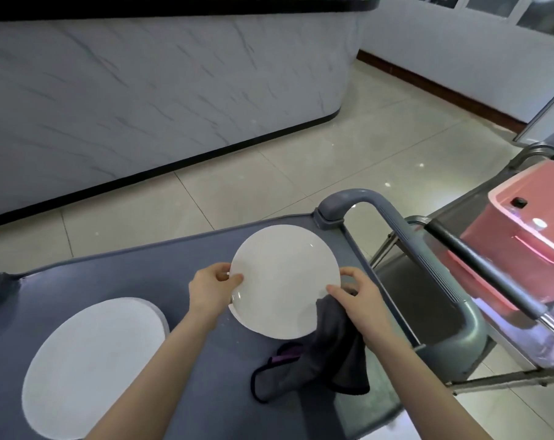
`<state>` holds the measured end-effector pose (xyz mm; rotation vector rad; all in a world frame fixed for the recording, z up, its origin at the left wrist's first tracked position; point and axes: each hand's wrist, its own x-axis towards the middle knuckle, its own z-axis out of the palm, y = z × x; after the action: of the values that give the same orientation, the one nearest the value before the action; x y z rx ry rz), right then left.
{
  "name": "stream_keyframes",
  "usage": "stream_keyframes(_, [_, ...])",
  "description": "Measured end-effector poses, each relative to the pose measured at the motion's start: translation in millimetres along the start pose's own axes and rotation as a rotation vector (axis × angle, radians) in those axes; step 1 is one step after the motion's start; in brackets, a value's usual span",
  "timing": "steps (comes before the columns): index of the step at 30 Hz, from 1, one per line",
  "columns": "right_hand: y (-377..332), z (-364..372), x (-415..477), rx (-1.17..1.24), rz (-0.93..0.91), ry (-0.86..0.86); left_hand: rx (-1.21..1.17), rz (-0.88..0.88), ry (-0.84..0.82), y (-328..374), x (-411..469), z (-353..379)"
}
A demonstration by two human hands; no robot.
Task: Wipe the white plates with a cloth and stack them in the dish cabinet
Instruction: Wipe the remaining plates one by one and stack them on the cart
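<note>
I hold a round white plate (282, 281) above the grey cart top (136, 281). My left hand (210, 289) pinches its left rim with thumb on top. My right hand (358, 300) grips the right rim together with a dark grey cloth (326, 354), which hangs down onto the cart. Just under the held plate, the edge of another white plate (234, 312) peeks out. A stack of white plates (91, 366) sits on the cart's near left. The dish cabinet is not in view.
The cart's grey handle (406, 242) curves up on the right. Beyond it stand a metal-framed chair (428, 281) and a pink container (533, 230). A marble-patterned counter (161, 90) rises ahead across the tiled floor (301, 173).
</note>
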<state>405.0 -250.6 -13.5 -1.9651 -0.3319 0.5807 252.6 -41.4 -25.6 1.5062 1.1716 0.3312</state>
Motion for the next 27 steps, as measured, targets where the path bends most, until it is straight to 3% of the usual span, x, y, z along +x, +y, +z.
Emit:
stream_keyframes(6, [21.4,7.2,29.1,-0.251,-0.086,-0.119,0.038,-0.001,0.167,-7.2,2.7,17.4])
stream_keyframes(14, [35.3,19.2,53.2,-0.267,-0.076,-0.166,0.083,-0.005,0.256,-21.1,4.1,30.2])
stream_keyframes(27, [32.7,21.1,59.5,-0.391,-0.093,-0.138,0.233,0.023,0.266,-33.9,14.1,38.8])
